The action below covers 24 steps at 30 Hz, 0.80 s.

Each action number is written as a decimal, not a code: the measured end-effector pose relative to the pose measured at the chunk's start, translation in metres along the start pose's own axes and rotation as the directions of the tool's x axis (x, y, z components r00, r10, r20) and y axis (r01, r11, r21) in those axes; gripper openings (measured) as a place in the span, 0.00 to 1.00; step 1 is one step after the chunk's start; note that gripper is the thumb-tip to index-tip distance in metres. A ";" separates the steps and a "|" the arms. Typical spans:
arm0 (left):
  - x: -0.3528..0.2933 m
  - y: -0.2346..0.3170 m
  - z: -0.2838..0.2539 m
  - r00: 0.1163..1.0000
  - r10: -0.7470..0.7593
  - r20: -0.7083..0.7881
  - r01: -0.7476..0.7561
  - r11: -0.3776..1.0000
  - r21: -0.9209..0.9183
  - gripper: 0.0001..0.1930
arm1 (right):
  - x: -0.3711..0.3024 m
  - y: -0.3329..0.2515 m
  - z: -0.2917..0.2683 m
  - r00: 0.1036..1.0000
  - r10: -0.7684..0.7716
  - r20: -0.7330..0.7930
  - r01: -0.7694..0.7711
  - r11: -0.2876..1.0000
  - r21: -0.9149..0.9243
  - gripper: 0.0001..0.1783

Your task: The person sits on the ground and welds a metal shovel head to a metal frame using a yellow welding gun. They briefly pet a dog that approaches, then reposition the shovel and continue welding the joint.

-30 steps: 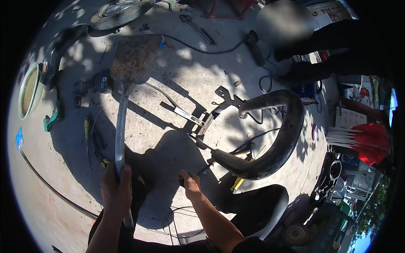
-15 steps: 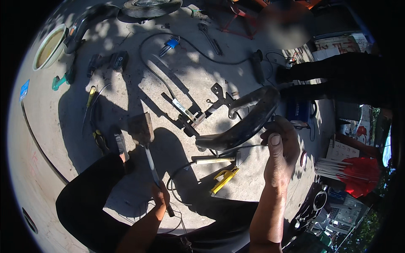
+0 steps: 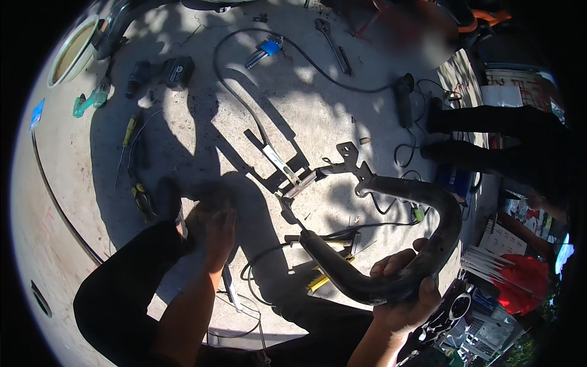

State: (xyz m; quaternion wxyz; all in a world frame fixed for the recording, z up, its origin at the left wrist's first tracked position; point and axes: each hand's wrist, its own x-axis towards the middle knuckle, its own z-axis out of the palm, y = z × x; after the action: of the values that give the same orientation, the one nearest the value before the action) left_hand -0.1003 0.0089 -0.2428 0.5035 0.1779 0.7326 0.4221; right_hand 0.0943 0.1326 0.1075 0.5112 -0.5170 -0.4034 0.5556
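Right grip (image 3: 403, 315) newly wrapped round curved black pipe (image 3: 448, 223).

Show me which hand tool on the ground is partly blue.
The hex key set, lying left of the adjustable wrench. Its holder is blue; the wrench is plain grey metal, and the screwdriver has a yellow handle.

Concrete floor (image 3: 327, 113), part-shaded: hex-key set (image 3: 268, 48) at twelve o'clock, power drill (image 3: 140, 77) at ten, pliers (image 3: 142, 199) at nine, corded grinder (image 3: 403, 101) at two.
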 end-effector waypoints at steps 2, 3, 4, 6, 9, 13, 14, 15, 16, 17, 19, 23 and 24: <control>0.060 0.024 0.022 0.999 -0.033 0.017 0.036 0.969 -0.244 0.23 | -0.004 0.004 -0.005 0.997 -0.004 -0.081 0.002 1.000 -0.021 0.41; 0.085 0.038 0.034 0.994 -0.072 0.081 0.086 0.980 -0.181 0.23 | -0.005 0.006 -0.013 0.995 -0.004 -0.098 0.003 1.000 -0.009 0.40; 0.108 0.052 0.039 0.984 -0.114 0.136 0.130 0.985 -0.112 0.24 | -0.005 0.006 -0.018 0.994 -0.001 -0.112 0.002 1.000 0.010 0.39; 0.144 0.054 0.047 0.922 -0.228 0.313 0.273 0.956 -0.107 0.24 | -0.007 0.011 -0.021 0.987 -0.014 -0.157 0.013 1.000 -0.011 0.37; 0.164 0.056 0.080 0.810 -0.298 0.506 0.483 0.827 -0.287 0.17 | -0.011 0.010 -0.036 0.981 -0.021 -0.194 0.015 0.999 -0.031 0.36; 0.179 0.003 0.071 0.764 0.187 0.618 0.072 0.926 -0.369 0.30 | -0.014 0.010 -0.056 0.982 0.014 -0.187 -0.016 1.000 -0.011 0.35; 0.176 0.013 0.083 0.791 0.113 0.602 0.217 0.867 -0.448 0.28 | -0.013 0.007 -0.065 0.985 0.019 -0.171 -0.025 0.999 -0.033 0.35; 0.171 0.023 0.096 0.812 0.040 0.582 0.341 0.778 -0.529 0.27 | -0.013 0.006 -0.072 0.988 0.026 -0.155 -0.034 0.998 -0.054 0.34; 0.167 0.030 0.098 0.851 0.006 0.525 0.321 0.785 -0.530 0.28 | -0.014 0.007 -0.075 0.981 0.018 -0.191 -0.023 0.999 -0.028 0.33; 0.168 0.033 0.099 0.857 -0.005 0.515 0.313 0.799 -0.514 0.27 | -0.014 0.008 -0.078 0.973 0.012 -0.230 -0.014 1.000 -0.004 0.33; 0.170 0.041 0.097 0.873 -0.027 0.487 0.293 0.827 -0.480 0.27 | -0.013 0.012 -0.083 0.958 0.006 -0.288 0.015 0.997 0.071 0.31; 0.161 0.061 0.111 0.945 0.013 0.328 0.110 0.930 -0.352 0.17 | -0.013 0.011 -0.099 0.963 0.026 -0.268 -0.003 0.996 0.088 0.30; 0.161 0.057 0.114 0.954 0.070 0.292 0.021 0.955 -0.297 0.17 | -0.013 0.011 -0.100 0.960 0.026 -0.279 0.000 0.996 0.095 0.30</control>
State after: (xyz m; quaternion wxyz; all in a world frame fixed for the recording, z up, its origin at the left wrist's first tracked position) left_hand -0.0781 0.2026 -0.3073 0.6241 0.1711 0.5740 0.5016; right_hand 0.1910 0.1097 0.0847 0.5831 -0.5684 -0.2972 0.4986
